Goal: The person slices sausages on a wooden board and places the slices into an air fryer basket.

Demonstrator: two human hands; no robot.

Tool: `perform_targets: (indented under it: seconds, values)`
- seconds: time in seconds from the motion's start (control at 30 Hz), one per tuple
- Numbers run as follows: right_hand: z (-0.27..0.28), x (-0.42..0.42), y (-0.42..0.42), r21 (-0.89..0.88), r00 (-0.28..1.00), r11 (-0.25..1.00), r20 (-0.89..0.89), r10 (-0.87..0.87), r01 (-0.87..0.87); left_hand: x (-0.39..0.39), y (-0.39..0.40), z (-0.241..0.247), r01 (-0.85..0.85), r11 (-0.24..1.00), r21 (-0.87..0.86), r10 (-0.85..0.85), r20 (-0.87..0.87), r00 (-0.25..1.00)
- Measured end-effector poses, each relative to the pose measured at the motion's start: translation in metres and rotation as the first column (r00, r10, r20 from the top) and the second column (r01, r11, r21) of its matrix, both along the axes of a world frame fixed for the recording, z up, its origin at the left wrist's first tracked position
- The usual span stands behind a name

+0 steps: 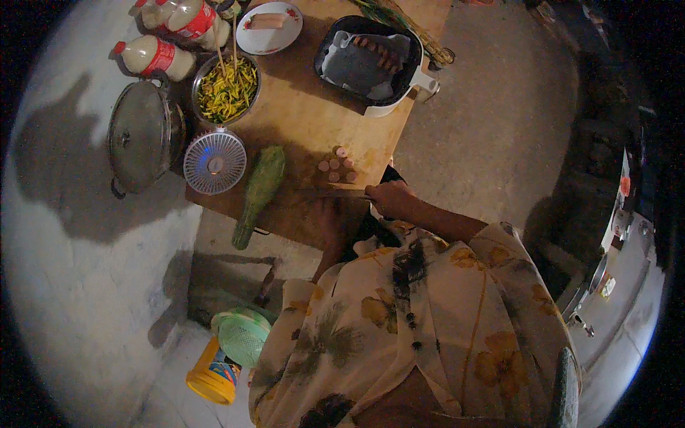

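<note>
My right hand is closed round the handle of a knife, whose dark blade points left across the near part of the wooden table. In deep shadow just below the blade is my left hand; its fingers and anything under them are too dark to make out. Directly beyond the blade lie several round pink slices, perhaps sausage. A long green gourd or squash rests to their left, its narrow end over the table's edge.
A small fan, a bowl of yellow-green shreds with chopsticks and a lidded pot stand left. Farther off are plastic bottles, a white plate with pale pink pieces and an air-fryer basket holding browned pieces on a liner.
</note>
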State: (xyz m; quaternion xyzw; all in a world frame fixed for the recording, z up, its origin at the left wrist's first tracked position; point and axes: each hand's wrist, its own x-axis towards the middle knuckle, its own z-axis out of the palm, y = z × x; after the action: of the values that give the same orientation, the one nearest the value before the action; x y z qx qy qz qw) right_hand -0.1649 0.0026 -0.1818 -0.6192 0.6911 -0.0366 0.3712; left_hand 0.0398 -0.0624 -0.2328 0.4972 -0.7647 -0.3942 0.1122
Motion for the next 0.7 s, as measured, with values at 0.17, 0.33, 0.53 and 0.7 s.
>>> perform_targets:
  seconds: [0.17, 0.33, 0.53, 0.7]
  values:
    - [0.005, 0.003, 0.005, 0.019, 1.0, 1.0, -0.003, 0.008, -0.008, 0.006, 0.007, -0.022, -0.05, 0.99, -0.128, 0.018, -0.24, 0.971]
    - [0.01, 0.002, 0.009, 0.026, 1.0, 1.0, 0.02, 0.013, -0.013, 0.007, 0.007, -0.027, -0.041, 0.99, -0.134, 0.006, -0.25, 0.968]
    - [0.017, 0.006, 0.006, 0.114, 0.997, 0.993, 0.06, -0.042, 0.035, 0.0, 0.004, -0.009, -0.044, 0.987, -0.154, -0.005, -0.305, 0.952]
    - [0.023, 0.008, 0.003, 0.137, 0.998, 0.99, 0.044, -0.051, 0.045, 0.014, 0.007, -0.043, -0.044, 0.996, -0.08, 0.017, -0.304, 0.953]
